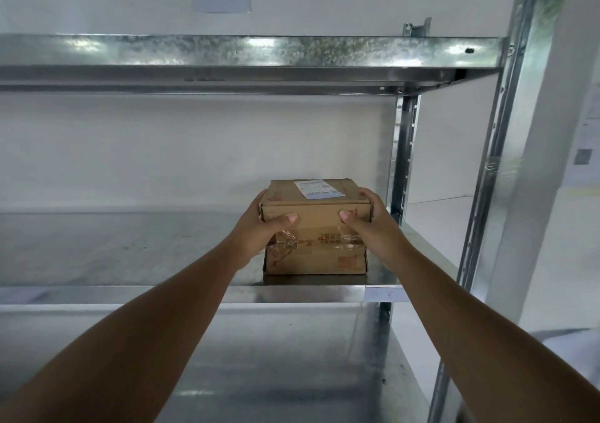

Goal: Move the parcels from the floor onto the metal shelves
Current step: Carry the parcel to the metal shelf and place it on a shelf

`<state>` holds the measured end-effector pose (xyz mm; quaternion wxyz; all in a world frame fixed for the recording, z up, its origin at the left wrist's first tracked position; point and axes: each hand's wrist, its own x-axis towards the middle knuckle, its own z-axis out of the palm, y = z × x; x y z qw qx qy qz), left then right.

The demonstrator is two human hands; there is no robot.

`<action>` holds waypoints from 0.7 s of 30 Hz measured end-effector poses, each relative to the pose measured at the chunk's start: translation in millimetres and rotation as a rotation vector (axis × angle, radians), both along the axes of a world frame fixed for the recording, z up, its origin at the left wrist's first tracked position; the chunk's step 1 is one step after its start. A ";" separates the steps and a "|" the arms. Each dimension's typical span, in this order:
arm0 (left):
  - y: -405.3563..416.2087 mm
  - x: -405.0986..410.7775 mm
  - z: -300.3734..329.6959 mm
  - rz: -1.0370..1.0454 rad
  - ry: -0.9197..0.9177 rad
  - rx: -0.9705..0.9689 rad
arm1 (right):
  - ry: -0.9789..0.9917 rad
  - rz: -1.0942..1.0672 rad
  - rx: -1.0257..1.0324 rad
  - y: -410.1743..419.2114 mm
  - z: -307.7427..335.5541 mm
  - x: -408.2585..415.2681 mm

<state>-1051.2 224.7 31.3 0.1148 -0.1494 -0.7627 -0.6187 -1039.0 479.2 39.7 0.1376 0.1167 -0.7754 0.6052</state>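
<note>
Now placing | both hands, left hand (256,231) and right hand (370,224), clasp cardboard parcel (315,228) on middle shelf (130,292), 3 o'clock end | next, I judge: release.

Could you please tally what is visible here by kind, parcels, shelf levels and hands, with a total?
Parcels: 1, the box, resting on the middle shelf
Shelf levels: 3, counting the top shelf and the bottom shelf
Hands: 2, the left hand and the right hand, both gripping the box
Total: 6

Matt cardboard parcel (314,228); shiny galvanized metal shelf (130,247).
</note>
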 end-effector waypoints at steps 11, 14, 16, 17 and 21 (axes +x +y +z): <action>-1.2 70.1 24.5 0.177 0.280 -0.283 | 0.256 -0.050 0.237 6.4 17.2 57.2; -5.2 108.1 39.2 0.167 0.374 -0.272 | 0.379 0.044 0.226 4.9 30.1 100.5; -9.6 136.2 46.8 0.160 0.434 -0.226 | 0.433 0.096 0.197 4.9 37.2 134.9; -12.1 151.0 49.6 0.155 0.461 -0.211 | 0.451 0.110 0.185 6.2 40.0 151.3; -17.1 207.4 53.7 0.136 0.487 -0.186 | 0.531 0.176 0.121 9.8 46.8 203.1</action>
